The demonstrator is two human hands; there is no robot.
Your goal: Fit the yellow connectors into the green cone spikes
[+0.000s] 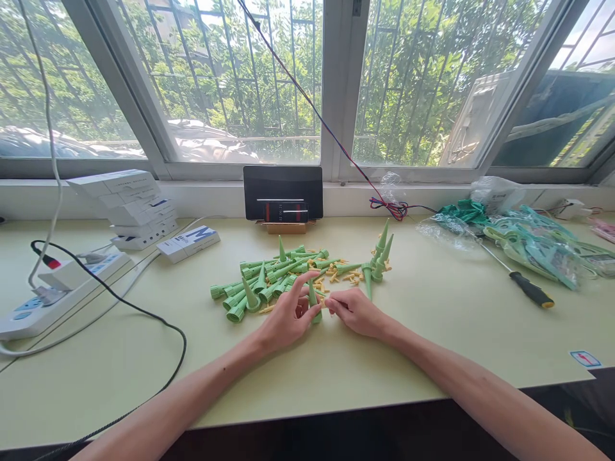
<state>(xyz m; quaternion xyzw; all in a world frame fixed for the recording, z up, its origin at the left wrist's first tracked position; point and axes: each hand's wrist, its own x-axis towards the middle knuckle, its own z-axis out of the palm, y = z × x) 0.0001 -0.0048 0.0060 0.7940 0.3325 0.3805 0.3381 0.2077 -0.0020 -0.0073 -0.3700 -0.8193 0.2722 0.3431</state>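
Observation:
My left hand (pixel 288 315) grips a green plastic cone spike (pixel 313 302) that stands point-up on the pale green table (pixel 432 333), thumb and fingers around it, index finger raised. Just to its right, my right hand (pixel 355 310) is pinched closed on a small yellow piece (pixel 327 303) held against the spike's base. Behind both hands lies a heap of several green spikes (pixel 262 282), with small yellow pieces (pixel 343 274) scattered among them. A few spikes (pixel 380 256) stand upright at the heap's right end.
A phone on a stand (pixel 282 195) leans against the window sill. At left are a white power strip (pixel 52 291), a black cable (pixel 144 314) and stacked white boxes (pixel 132 205). At right lie a screwdriver (pixel 521 282) and plastic bags of teal parts (pixel 533 243).

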